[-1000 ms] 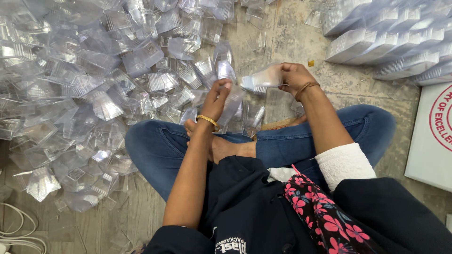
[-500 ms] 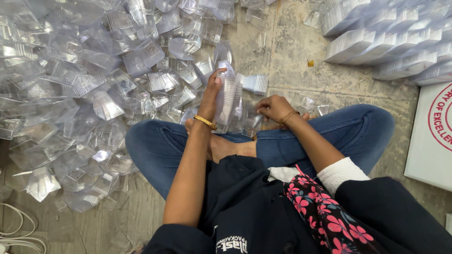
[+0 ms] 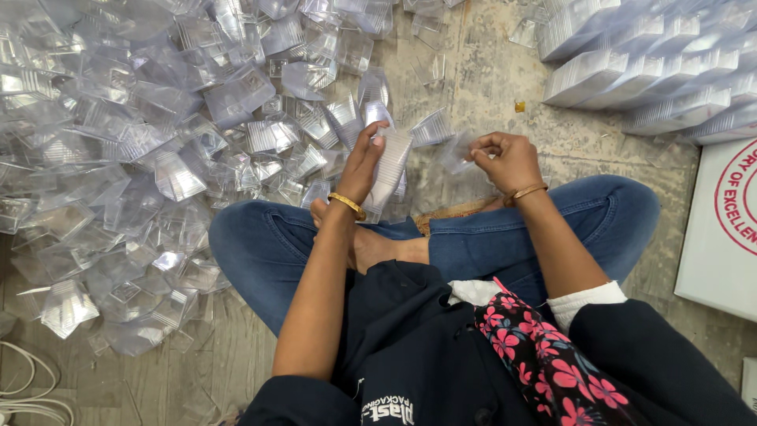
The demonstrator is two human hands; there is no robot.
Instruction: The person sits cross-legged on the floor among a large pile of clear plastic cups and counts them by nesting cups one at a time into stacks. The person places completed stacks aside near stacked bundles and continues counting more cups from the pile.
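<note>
Stack of nested clear plastic trays (image 3: 389,170) upright in my left hand (image 3: 359,170), grip closed around it, above my crossed legs. Right hand (image 3: 505,160), out at arm's reach a second ago, now back close, pinching single clear tray (image 3: 457,152) beside stack. Loose tray heap (image 3: 142,142) left on floor; bundled stacks (image 3: 654,71) top right; white box, red round print (image 3: 721,229), far right.

A packing workshop: clear plastic containers (image 3: 142,150) heaped on concrete floor (image 3: 481,87), nested stacks (image 3: 654,71) alongside.
</note>
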